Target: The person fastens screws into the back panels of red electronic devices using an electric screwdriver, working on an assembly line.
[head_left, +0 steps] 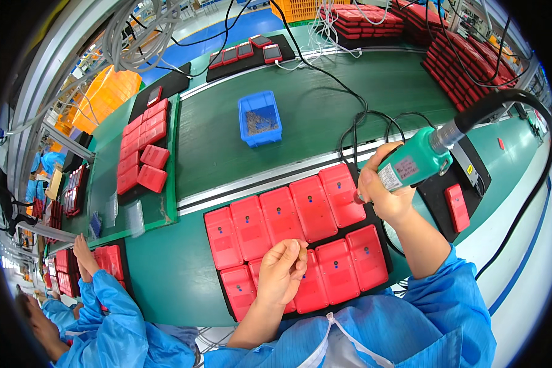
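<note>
My right hand (387, 197) is wrapped round a green electric screwdriver (418, 161) with a thick black cable. Its tip points left, beside the upper right red plastic housing (343, 195); whether they touch I cannot tell. My left hand (282, 271) is closed in a pinch above the lower row of housings; what lies between the fingertips is too small to name. Two rows of red housings, backs up, rest on a black mat (383, 236) before me, each with small dark and blue spots. Part of the lower row is hidden by my left hand.
A blue bin (260, 140) of small metal parts stands on the green conveyor (208, 129). More red housings (142, 138) lie at the left, and tall red stacks (469, 70) at the far right. Black cables (354, 122) cross the belt. A co-worker's sleeve (119, 316) is at lower left.
</note>
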Demonstrator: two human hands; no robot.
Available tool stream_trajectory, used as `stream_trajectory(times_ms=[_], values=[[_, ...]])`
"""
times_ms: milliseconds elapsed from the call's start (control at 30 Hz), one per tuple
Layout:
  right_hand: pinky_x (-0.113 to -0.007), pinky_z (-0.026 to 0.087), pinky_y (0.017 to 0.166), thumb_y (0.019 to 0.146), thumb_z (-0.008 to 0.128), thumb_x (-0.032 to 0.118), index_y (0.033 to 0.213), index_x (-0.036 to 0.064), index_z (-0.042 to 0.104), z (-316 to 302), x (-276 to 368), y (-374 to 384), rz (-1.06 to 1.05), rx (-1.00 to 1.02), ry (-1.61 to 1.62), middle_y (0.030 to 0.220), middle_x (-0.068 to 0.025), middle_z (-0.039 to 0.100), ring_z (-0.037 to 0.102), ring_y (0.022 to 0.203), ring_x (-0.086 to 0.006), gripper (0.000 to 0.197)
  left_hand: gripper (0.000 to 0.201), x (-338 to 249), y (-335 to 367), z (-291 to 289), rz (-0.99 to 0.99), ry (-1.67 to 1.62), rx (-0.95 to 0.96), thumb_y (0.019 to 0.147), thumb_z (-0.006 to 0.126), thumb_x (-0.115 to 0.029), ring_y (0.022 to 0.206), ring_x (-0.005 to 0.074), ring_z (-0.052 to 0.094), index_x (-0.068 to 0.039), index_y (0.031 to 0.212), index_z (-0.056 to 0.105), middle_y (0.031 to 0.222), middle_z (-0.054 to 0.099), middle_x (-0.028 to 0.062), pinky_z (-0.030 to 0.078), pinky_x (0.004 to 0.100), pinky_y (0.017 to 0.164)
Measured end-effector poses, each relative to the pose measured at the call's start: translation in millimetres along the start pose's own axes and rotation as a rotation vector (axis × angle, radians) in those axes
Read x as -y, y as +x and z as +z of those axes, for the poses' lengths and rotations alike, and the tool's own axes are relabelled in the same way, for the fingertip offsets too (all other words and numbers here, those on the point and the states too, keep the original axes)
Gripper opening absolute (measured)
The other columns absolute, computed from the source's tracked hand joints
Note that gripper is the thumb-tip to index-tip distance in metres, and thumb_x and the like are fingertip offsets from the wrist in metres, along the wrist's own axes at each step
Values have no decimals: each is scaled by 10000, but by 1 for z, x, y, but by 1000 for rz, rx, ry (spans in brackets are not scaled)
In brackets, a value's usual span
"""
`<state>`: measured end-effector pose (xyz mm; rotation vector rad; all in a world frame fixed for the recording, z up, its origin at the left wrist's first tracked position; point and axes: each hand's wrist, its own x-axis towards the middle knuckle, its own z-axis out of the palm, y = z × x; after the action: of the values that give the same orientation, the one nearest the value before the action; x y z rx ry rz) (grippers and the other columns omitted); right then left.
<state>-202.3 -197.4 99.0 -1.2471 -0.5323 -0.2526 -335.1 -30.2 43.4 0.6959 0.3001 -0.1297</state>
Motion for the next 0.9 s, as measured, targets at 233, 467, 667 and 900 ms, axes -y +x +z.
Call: stream_trajectory(times_ms=[233, 467, 667, 900], values=[[-219, 398, 416, 719, 547, -79, 837, 14, 453, -1, 2, -1, -18, 15, -2, 611, -24, 484, 481, 458, -74, 177, 182, 3, 6, 9, -127, -208, 5, 881, 486, -167, 563, 92, 423, -2, 854, 558, 682, 517, 54, 290, 165, 412], [-271, 409, 432, 818, 499, 59, 980, 124, 308, 19, 62, -16, -229, 78, 403, 555, -20, 418, 427, 412, -136, 260, 222, 5, 7, 16, -228, -304, -10, 888, 479, -210, 545, 70, 397, -9, 883, 573, 662, 495, 25, 275, 157, 396], [-306, 447, 407, 782, 505, 24, 977, 78, 312, 31, 63, -28, -316, 278, 339, 551, -32, 466, 459, 399, -130, 279, 247, 9, 7, 12, -304, -427, 29, 889, 476, -242, 520, 65, 379, -20, 837, 572, 637, 468, 12, 266, 158, 377], [-294, 457, 415, 777, 497, 5, 987, 72, 305, 34, 61, -30, -350, 342, 344, 553, -31, 470, 459, 404, -121, 291, 241, 8, 5, 16, -301, -413, -42, 871, 515, -253, 445, 59, 322, -30, 813, 584, 595, 452, 9, 226, 164, 362]])
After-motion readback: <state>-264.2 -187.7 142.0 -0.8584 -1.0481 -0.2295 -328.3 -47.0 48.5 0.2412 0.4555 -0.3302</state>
